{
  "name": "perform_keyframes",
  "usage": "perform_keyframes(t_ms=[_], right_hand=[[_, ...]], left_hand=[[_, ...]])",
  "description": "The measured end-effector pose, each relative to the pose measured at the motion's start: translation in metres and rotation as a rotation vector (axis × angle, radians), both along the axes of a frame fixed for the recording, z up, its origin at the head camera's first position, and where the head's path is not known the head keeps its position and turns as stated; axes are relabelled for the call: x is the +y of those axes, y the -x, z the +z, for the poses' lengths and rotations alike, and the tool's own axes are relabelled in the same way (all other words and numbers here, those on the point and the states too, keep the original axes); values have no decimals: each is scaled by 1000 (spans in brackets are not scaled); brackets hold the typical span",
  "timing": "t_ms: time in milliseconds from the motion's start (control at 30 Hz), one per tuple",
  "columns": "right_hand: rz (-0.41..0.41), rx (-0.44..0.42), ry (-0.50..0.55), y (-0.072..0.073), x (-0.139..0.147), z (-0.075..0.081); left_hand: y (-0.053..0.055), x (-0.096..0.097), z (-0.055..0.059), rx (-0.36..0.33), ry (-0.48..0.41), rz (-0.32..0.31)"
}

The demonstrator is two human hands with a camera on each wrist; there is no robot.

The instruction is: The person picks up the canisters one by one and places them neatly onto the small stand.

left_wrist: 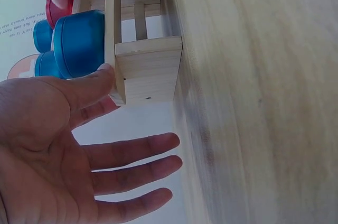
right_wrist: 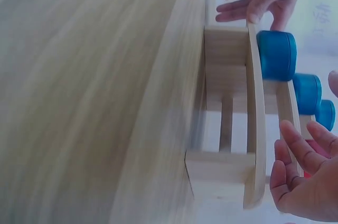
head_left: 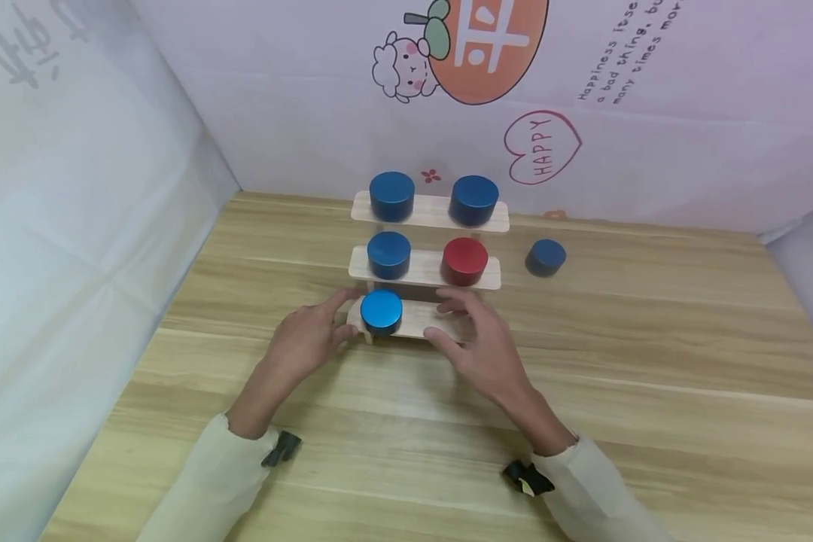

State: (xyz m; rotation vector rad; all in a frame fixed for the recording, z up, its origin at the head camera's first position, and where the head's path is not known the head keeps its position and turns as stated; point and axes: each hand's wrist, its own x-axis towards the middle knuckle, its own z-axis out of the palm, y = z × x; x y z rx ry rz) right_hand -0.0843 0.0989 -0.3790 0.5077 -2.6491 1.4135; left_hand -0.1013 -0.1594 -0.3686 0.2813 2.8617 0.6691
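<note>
A three-tier wooden rack [head_left: 416,319] stands on the table, bearing round metal tins. On its lowest step, a bright blue tin [head_left: 382,311] sits at the left end. My left hand [head_left: 305,336] holds that end between thumb and index finger, its other fingers stretched out below in the left wrist view. Over the right part of the lowest step hovers my right hand [head_left: 481,339], fingers loosely bent and nothing between them. A red tin [head_left: 464,261] stands just behind it on the middle step, beside another blue tin [head_left: 389,254].
Two blue tins, the left one [head_left: 391,196] and the right one [head_left: 473,200], stand on the top step. Another blue tin [head_left: 546,257] rests on the wooden table [head_left: 650,339] right of the rack. A printed white cloth [head_left: 298,113] hangs close behind.
</note>
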Motion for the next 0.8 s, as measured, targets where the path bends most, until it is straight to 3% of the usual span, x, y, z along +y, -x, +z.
perform_keyframes(t_ms=[367, 800], right_hand=[[-31, -29, -35, -4, 23, -3], [-110, 1, -25, 0, 60, -6]], left_hand=[[0, -2, -2, -6, -21, 14], [0, 1, -3, -30, -21, 27]])
